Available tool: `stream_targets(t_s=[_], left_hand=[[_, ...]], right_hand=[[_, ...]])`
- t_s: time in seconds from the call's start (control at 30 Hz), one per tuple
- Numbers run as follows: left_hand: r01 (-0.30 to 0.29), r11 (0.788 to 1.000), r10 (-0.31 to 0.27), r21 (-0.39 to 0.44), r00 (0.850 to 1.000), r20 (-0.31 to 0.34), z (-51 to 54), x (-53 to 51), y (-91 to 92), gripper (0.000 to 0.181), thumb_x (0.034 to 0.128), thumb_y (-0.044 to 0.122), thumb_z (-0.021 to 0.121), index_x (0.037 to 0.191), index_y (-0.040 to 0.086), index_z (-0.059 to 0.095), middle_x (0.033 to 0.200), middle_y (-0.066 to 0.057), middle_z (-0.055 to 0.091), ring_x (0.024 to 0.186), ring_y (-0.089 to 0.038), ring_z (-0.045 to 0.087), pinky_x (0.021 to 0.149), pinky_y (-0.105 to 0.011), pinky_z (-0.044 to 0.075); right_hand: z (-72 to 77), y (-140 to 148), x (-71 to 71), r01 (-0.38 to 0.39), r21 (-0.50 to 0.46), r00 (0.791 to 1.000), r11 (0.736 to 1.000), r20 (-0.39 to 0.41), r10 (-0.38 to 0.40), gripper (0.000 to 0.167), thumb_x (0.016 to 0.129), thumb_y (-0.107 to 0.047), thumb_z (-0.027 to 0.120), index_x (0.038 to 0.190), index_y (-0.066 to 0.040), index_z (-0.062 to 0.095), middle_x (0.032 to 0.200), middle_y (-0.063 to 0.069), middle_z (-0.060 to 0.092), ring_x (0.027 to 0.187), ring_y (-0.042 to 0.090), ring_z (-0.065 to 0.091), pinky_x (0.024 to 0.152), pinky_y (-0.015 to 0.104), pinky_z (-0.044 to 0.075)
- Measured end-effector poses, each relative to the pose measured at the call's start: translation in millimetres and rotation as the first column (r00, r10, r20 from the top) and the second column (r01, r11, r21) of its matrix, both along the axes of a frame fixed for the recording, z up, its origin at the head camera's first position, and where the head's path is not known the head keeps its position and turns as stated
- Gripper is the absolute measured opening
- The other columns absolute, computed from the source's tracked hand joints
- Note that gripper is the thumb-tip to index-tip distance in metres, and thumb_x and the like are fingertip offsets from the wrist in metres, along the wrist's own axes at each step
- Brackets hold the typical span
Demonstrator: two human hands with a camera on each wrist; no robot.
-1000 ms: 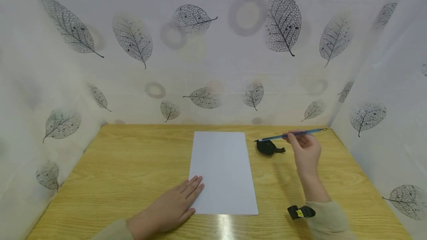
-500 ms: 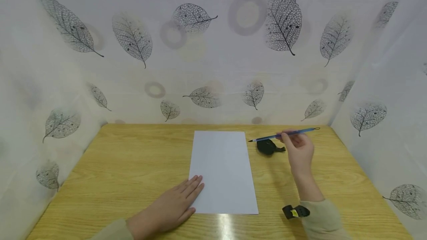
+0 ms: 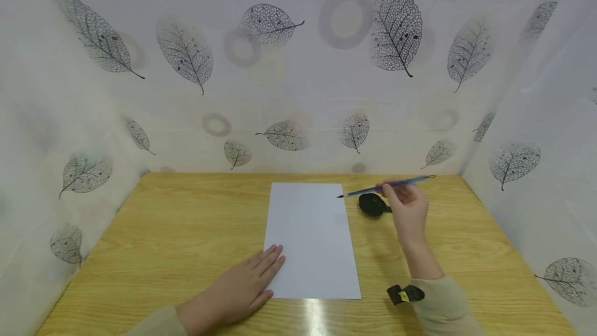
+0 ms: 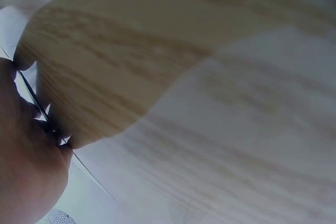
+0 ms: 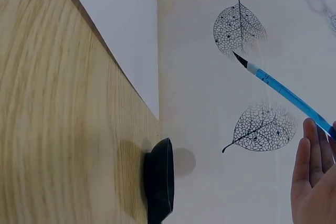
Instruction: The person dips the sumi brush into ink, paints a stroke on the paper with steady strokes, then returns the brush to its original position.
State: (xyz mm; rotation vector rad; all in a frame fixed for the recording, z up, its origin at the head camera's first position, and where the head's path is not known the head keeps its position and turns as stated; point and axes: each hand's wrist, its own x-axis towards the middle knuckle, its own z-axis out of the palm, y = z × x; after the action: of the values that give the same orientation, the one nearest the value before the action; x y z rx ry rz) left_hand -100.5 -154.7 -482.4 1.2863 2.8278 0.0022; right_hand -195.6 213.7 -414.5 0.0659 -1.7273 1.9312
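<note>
A blank white sheet of paper (image 3: 310,242) lies on the wooden table. The left hand (image 3: 238,287) rests flat with its fingers on the sheet's lower left edge; the left wrist view shows this hand (image 4: 31,150) at the paper's edge. Between thumb and fingers the right hand (image 3: 408,211) pinches a blue brush (image 3: 373,189), dark tip pointing left over the sheet's upper right edge. The right wrist view has the brush (image 5: 286,93) raised, the hand (image 5: 317,177) at its shaft. Beneath the brush sits a small black dish (image 3: 371,205), its handle partly behind the hand.
A pale curtain (image 3: 317,82) printed with leaves stands behind the wooden table (image 3: 186,222) and along both sides. On the right wrist is a black strap device (image 3: 404,294). In the right wrist view the black dish (image 5: 159,179) stands near the paper (image 5: 123,30).
The right hand has moved left with the brush, whose tip has gone from above the black dish to over the paper's right edge. The left hand has stayed in place.
</note>
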Motion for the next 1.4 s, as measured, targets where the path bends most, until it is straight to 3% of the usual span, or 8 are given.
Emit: stream_targets(t_s=[0.13, 0.37, 0.5, 0.77, 0.93, 1.17, 1.4], left_hand=[[0.004, 1.0, -0.003, 0.005, 1.0, -0.009, 0.2, 0.2, -0.3, 0.064, 0.1144, 0.043, 0.039, 0.165, 0.004, 0.036, 0.175, -0.014, 0.031, 0.161, -0.027, 0.035, 0.129, -0.043, 0.039], [0.008, 1.0, -0.008, 0.002, 0.999, -0.032, 0.6, 0.3, -0.5, 0.063, 0.1144, 0.043, 0.039, 0.164, 0.004, 0.038, 0.174, -0.014, 0.033, 0.16, -0.027, 0.036, 0.128, -0.043, 0.04], [0.002, 1.0, -0.002, -0.003, 1.0, -0.019, 1.1, 0.4, -0.1, 0.063, 0.1142, 0.043, 0.039, 0.164, 0.004, 0.037, 0.174, -0.014, 0.032, 0.161, -0.027, 0.036, 0.128, -0.043, 0.039], [-0.013, 1.0, 0.014, -0.022, 0.999, 0.038, 2.9, -0.9, 1.6, 0.064, 0.1146, 0.044, 0.037, 0.166, 0.005, 0.034, 0.176, -0.012, 0.028, 0.163, -0.027, 0.031, 0.13, -0.044, 0.037], [-0.015, 1.0, 0.016, -0.018, 0.999, 0.039, 2.9, -0.7, 1.3, 0.064, 0.1145, 0.044, 0.038, 0.166, 0.005, 0.035, 0.176, -0.012, 0.028, 0.163, -0.027, 0.032, 0.13, -0.044, 0.037], [-0.017, 1.0, 0.018, -0.017, 0.999, 0.05, 3.0, -0.8, 0.9, 0.064, 0.1144, 0.043, 0.038, 0.166, 0.006, 0.035, 0.176, -0.012, 0.028, 0.163, -0.027, 0.031, 0.13, -0.044, 0.037], [-0.024, 0.999, 0.026, -0.025, 0.998, 0.055, 4.1, -0.9, 1.5, 0.064, 0.1144, 0.044, 0.037, 0.166, 0.006, 0.034, 0.176, -0.011, 0.027, 0.163, -0.026, 0.031, 0.13, -0.043, 0.036]], right_hand=[[1.6, -5.8, -2.3, -0.032, -0.031, 0.999, 0.999, -0.019, 0.031, 0.021, 0.095, 0.017, 0.065, 0.092, -0.002, 0.072, 0.084, -0.006, 0.08, 0.077, 0.004, 0.078, 0.078, 0.019, 0.065], [4.4, -15.8, -4.1, -0.087, -0.014, 0.995, 0.996, -0.044, 0.086, 0.005, 0.096, 0.018, 0.063, 0.099, 0.016, 0.067, 0.086, -0.006, 0.08, 0.079, 0.005, 0.078, 0.079, 0.02, 0.065], [3.6, -22.1, -6.0, -0.093, -0.005, 0.995, 0.996, -0.023, 0.093, 0.007, 0.096, 0.016, 0.065, 0.102, 0.02, 0.065, 0.086, -0.007, 0.08, 0.079, 0.004, 0.078, 0.079, 0.02, 0.065], [1.6, -33.6, -7.0, -0.111, 0.002, 0.994, 0.994, -0.002, 0.111, 0.008, 0.095, 0.017, 0.063, 0.102, 0.021, 0.064, 0.085, -0.008, 0.08, 0.079, 0.004, 0.078, 0.079, 0.021, 0.065], [2.1, -41.0, -6.2, -0.128, 0.031, 0.992, 0.991, 0.004, 0.128, 0.012, 0.094, 0.018, 0.064, 0.104, 0.025, 0.063, 0.085, -0.01, 0.08, 0.078, 0.003, 0.077, 0.08, 0.021, 0.065], [-1.7, -48.9, -5.3, -0.137, 0.078, 0.989, 0.987, 0.057, 0.133, 0.012, 0.095, 0.014, 0.067, 0.105, 0.021, 0.065, 0.086, -0.013, 0.08, 0.08, 0.004, 0.078, 0.081, 0.02, 0.065], [-6.5, -55.3, -4.1, -0.169, 0.107, 0.985, 0.98, 0.06, 0.163, 0.013, 0.096, 0.011, 0.069, 0.105, 0.02, 0.067, 0.088, -0.014, 0.08, 0.082, 0.003, 0.077, 0.083, 0.021, 0.065]])
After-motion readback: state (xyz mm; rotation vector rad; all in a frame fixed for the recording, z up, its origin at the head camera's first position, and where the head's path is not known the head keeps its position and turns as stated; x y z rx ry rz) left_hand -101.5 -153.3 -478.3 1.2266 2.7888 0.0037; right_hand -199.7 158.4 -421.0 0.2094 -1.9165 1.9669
